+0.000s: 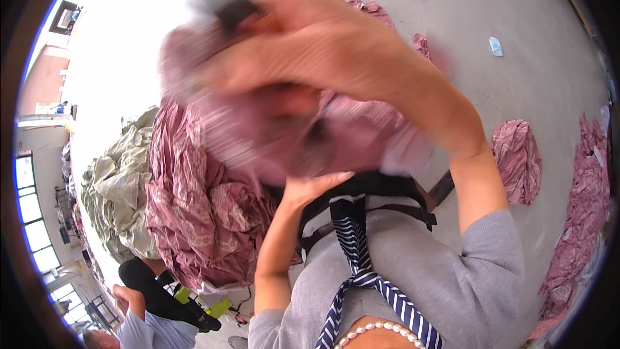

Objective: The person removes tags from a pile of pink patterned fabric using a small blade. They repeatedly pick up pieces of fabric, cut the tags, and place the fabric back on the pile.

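Note:
My right hand is raised across the upper middle, smeared by motion, its fingers curled round a dark tool with a blurred grey end. I cannot make out the tool's kind. Below and behind this hand is a bunched pink patterned cloth, also blurred, with an orange patch in it that is too smeared to name. Low in front of my body, my left hand touches the cloth's near edge. Its thumb lies stretched out, while the other fingers are mostly hidden at the cloth.
A large heap of pink cloth stands to the left, with a pale green heap beyond it. A person sits at the lower left. More pink cloth lies on the right floor, and a light blue packet lies farther off.

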The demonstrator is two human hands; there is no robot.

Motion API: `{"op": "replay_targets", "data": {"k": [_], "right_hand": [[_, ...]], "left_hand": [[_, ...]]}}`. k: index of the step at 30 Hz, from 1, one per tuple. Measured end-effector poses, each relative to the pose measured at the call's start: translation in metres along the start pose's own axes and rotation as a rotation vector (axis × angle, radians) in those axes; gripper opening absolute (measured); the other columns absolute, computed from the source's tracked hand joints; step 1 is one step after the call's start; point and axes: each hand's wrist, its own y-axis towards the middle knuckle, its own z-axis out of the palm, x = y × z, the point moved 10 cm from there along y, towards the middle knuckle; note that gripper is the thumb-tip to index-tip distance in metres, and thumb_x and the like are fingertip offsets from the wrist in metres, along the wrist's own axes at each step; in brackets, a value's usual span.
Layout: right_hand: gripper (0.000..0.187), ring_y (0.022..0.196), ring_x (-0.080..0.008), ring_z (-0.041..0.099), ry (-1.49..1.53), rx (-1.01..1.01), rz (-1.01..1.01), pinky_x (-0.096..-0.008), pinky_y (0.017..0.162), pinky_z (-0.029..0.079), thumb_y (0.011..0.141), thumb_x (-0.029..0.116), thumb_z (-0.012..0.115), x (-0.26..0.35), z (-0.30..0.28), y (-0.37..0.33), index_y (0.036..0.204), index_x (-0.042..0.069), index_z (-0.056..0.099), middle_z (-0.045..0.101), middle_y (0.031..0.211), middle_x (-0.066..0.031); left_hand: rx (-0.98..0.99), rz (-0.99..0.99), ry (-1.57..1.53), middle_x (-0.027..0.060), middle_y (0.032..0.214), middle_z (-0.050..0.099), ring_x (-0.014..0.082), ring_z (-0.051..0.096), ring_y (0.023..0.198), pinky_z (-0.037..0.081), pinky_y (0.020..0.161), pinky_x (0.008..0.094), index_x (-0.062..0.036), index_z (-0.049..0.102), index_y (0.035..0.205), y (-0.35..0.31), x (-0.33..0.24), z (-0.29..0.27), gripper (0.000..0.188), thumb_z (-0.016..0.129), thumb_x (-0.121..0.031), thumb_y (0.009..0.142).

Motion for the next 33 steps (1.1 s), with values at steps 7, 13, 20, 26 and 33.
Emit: {"op": "replay_targets", "data": {"k": [7, 13, 20, 26, 33], "right_hand": [[0.028, 0.046, -0.0038, 0.045, -0.339, 0.009, -0.097, -0.0173, 0.042, 0.037, 0.091, 0.028, 0.062, -0.073, -0.023, 0.009, 0.098, 0.001, 0.066, 0.07, 0.081, -0.0095], [0.02, 0.051, -0.0011, 0.044, -0.262, 0.021, 0.252, -0.017, 0.046, 0.034, 0.093, 0.02, 0.058, -0.177, -0.047, -0.084, 0.097, 0.001, 0.061, 0.067, 0.082, -0.0044], [0.015, 0.069, -0.004, 0.053, -0.361, 0.046, 0.411, -0.0222, 0.062, 0.045, 0.084, 0.014, 0.07, -0.203, -0.017, -0.163, 0.088, 0.001, 0.063, 0.063, 0.078, 0.0], [0.02, 0.068, -0.0184, 0.061, -0.74, 0.09, 0.172, -0.0308, 0.061, 0.048, 0.075, 0.013, 0.073, -0.181, 0.016, -0.182, 0.089, 0.003, 0.063, 0.059, 0.076, -0.0057], [0.025, 0.064, -0.0189, 0.059, -0.57, -0.026, 0.121, -0.0288, 0.058, 0.048, 0.067, -0.011, 0.06, -0.181, 0.009, -0.21, 0.088, 0.002, 0.062, 0.059, 0.078, -0.0074]], "left_hand": [[-0.417, -0.457, -1.079, 0.009, 0.114, 0.062, 0.0224, 0.063, 0.095, 0.05, 0.081, 0.0341, -0.0045, 0.058, 0.114, -0.046, 0.114, -0.047, 0.029, 0.051, -0.02, 0.09], [-0.332, -0.526, -1.276, 0.0099, 0.116, 0.061, 0.0253, 0.063, 0.096, 0.054, 0.077, 0.0389, -0.0055, 0.055, 0.119, -0.076, 0.154, -0.069, 0.034, 0.047, -0.027, 0.094], [-0.498, -0.784, -0.697, 0.0117, 0.122, 0.059, 0.0291, 0.058, 0.112, 0.048, 0.096, 0.0444, -0.0057, 0.053, 0.123, -0.118, 0.13, -0.091, 0.039, 0.038, -0.031, 0.098], [-0.614, -0.703, -0.818, 0.0106, 0.134, 0.051, 0.028, 0.049, 0.123, 0.035, 0.107, 0.0446, -0.0052, 0.043, 0.136, -0.162, 0.113, -0.076, 0.053, 0.04, -0.041, 0.097], [-0.104, -0.884, -0.257, 0.0092, 0.123, 0.057, 0.016, 0.055, 0.11, 0.044, 0.094, 0.0276, -0.0019, 0.053, 0.127, -0.171, 0.109, -0.028, 0.051, 0.073, -0.017, 0.082]]}}
